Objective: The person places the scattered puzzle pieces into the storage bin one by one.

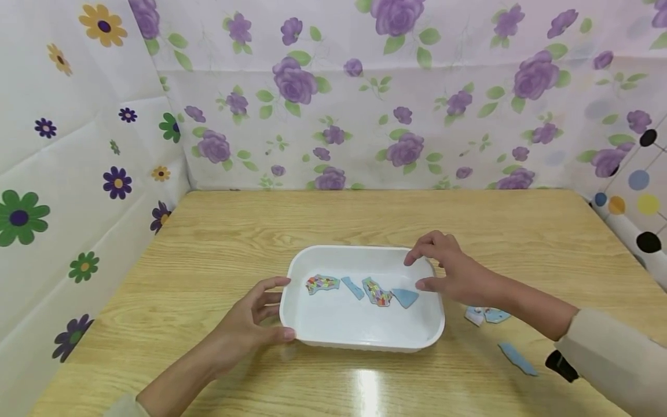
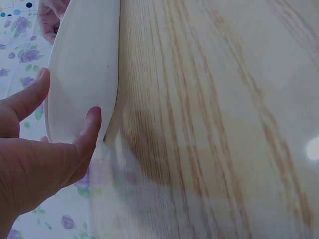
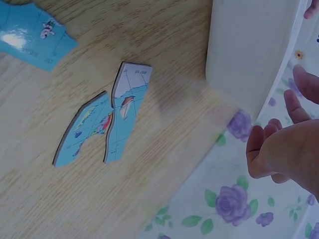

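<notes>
A white rectangular tray (image 1: 359, 330) holds a colourful piece (image 1: 322, 283) at its left, a narrow blue strip (image 1: 352, 288), another colourful piece (image 1: 376, 292) and a blue triangular piece (image 1: 405, 297). My left hand (image 1: 247, 324) touches the tray's left end, its fingers and thumb spread along the wall; the left wrist view also shows this hand (image 2: 50, 144) against the tray's outer side (image 2: 84, 64). Over the tray's right end, my right hand (image 1: 453, 269) has thumb and fingers apart, with nothing seen between them. In the right wrist view this hand (image 3: 289, 144) is beside the tray (image 3: 249, 50).
On the wooden table (image 1: 234, 231), right of the tray, lie two small map-printed pieces (image 1: 474, 315) (image 1: 497, 315) and a long blue piece (image 1: 517, 358). A black object (image 1: 561, 366) is by the right sleeve. Flowered cloth (image 1: 333, 104) hangs behind the table.
</notes>
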`<state>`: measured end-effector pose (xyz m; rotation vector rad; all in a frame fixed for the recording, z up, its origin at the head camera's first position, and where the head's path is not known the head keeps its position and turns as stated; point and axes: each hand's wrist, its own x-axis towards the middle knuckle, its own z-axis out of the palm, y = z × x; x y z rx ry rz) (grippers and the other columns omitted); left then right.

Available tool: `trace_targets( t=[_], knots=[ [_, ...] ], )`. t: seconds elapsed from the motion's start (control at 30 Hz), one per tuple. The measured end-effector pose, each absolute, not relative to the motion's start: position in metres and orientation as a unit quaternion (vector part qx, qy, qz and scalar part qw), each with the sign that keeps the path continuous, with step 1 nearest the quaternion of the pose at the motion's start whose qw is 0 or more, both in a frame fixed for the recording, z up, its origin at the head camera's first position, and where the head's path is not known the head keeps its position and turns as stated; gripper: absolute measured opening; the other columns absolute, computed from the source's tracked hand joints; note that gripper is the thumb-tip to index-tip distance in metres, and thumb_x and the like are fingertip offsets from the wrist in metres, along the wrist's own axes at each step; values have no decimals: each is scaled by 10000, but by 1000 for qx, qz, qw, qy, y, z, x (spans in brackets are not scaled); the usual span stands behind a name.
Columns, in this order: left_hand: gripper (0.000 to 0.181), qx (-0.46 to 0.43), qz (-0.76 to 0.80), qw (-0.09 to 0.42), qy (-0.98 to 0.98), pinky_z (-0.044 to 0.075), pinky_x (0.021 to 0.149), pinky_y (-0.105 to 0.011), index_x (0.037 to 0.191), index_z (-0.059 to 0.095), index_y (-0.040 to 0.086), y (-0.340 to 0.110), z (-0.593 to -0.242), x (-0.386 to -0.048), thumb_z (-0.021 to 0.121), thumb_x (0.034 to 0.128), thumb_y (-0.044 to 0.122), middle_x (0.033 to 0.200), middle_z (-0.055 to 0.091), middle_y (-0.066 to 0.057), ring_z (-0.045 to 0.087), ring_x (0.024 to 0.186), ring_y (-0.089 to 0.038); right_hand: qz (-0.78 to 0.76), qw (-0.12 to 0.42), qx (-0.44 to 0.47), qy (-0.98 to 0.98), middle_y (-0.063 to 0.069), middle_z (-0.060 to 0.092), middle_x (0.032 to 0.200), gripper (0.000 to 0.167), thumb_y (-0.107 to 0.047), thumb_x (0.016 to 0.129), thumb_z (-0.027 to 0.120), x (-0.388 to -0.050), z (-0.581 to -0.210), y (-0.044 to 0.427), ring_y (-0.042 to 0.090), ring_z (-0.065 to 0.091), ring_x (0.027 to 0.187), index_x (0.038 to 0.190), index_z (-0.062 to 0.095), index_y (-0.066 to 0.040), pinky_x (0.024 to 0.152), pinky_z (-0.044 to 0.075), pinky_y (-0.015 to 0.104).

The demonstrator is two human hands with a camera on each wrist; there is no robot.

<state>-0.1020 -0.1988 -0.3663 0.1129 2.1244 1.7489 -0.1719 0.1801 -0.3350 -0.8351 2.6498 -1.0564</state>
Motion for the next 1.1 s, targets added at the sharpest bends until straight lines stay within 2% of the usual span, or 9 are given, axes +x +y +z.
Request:
trace_targets(
  t=[0.3, 0.57, 0.77, 1.1],
  knots=[
    [824, 41, 620, 193, 760, 446, 1008, -446, 1427, 344, 228, -199, -366, -102, 822, 762, 127, 1400, 442, -146, 433, 1308, -323, -357, 82, -272, 890, 85, 407, 1277, 291, -119, 888, 696, -168, -331, 190, 300, 304, 1183, 1161, 599, -144, 871, 360, 500],
    [828, 42, 617, 195, 761, 440, 1013, -460, 1431, 337, 224, -199, -366, -102, 821, 764, 139, 1408, 431, -155, 424, 1313, -335, -357, 73, -266, 892, 102, 385, 1320, 311, -208, 926, 659, -166, -326, 210, 310, 315, 1151, 1221, 575, -157, 842, 353, 449],
    [833, 42, 617, 194, 761, 442, 1014, -446, 1437, 334, 209, -199, -365, -102, 821, 765, 140, 1405, 437, -154, 435, 1305, -325, -360, 68, -265, 892, 111, 375, 1321, 321, -192, 929, 653, -164, -320, 221, 327, 328, 1133, 1235, 557, -165, 838, 366, 457],
    [828, 41, 614, 192, 764, 433, 1020, -456, 1432, 341, 212, -198, -365, -101, 824, 762, 142, 1401, 442, -149, 433, 1310, -320, -353, 66, -257, 897, 99, 397, 1310, 377, -219, 916, 673, -161, -323, 231, 274, 329, 1085, 1271, 552, -182, 824, 385, 467]
  ],
)
